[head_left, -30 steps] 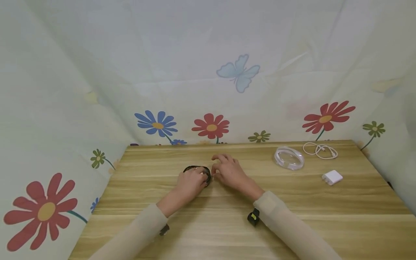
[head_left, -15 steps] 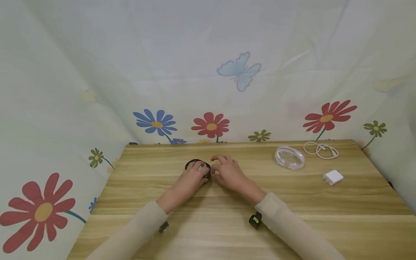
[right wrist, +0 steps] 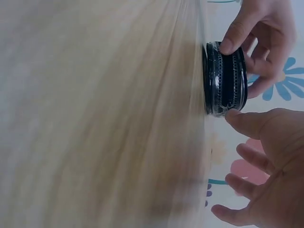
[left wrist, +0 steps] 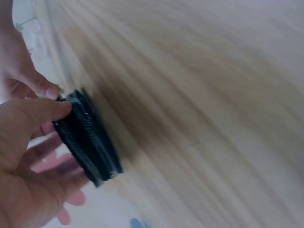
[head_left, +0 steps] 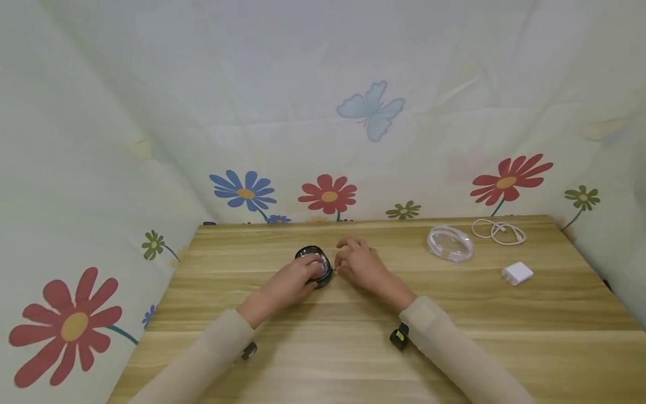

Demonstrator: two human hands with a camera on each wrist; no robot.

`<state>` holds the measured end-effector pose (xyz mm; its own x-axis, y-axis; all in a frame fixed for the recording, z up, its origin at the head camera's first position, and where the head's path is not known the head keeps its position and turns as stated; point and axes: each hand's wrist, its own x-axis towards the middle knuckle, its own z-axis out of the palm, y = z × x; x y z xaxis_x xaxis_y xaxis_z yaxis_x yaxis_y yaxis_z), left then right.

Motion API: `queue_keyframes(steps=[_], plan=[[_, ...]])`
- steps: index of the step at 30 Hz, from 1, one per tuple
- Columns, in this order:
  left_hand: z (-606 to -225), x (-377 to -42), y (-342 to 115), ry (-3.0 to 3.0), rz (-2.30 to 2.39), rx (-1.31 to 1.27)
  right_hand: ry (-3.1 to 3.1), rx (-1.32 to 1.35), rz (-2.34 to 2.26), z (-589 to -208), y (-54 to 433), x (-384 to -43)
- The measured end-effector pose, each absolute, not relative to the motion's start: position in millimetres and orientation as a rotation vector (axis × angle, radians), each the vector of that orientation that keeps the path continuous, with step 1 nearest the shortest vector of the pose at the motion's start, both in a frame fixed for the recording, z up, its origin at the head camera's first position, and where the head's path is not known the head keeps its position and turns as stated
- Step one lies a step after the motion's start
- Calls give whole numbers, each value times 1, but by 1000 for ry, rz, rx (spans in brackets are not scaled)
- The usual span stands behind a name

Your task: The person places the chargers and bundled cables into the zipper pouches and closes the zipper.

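My left hand grips a round black roll, fingers across its top face and thumb on its near rim. In the left wrist view this roll stands out as two dark bands with fine toothed-looking edging; a shiny clear film covers parts of it in the right wrist view. At the roll's right edge is my right hand, its thumb tip right at the rim while other fingers spread apart behind it. The index fingertip is hidden there, so I cannot tell whether it pinches the edge.
On the wooden table, a clear ring-shaped roll lies at the back right. Beyond it is a coiled white cable, and closer in a white charger plug. A flower-printed cloth hangs behind the table edge.
The black roll has turned and shifted slightly right under my left hand, showing more of its top. My right hand has shifted a little right, its fingers drawn closer together.
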<state>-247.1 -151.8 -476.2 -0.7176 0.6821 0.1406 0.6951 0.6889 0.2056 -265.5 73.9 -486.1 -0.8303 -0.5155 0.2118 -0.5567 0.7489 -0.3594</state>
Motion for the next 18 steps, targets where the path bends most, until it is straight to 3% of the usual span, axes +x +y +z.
queue_keyframes(steps=[6,18], plan=[[-472,-242,-139,-2922,-274,-935,-2824,963,687,-483,69,-258],[-475,-252,-161,-2855,-335,-1351,-2819,908,654,-495,57,-252]])
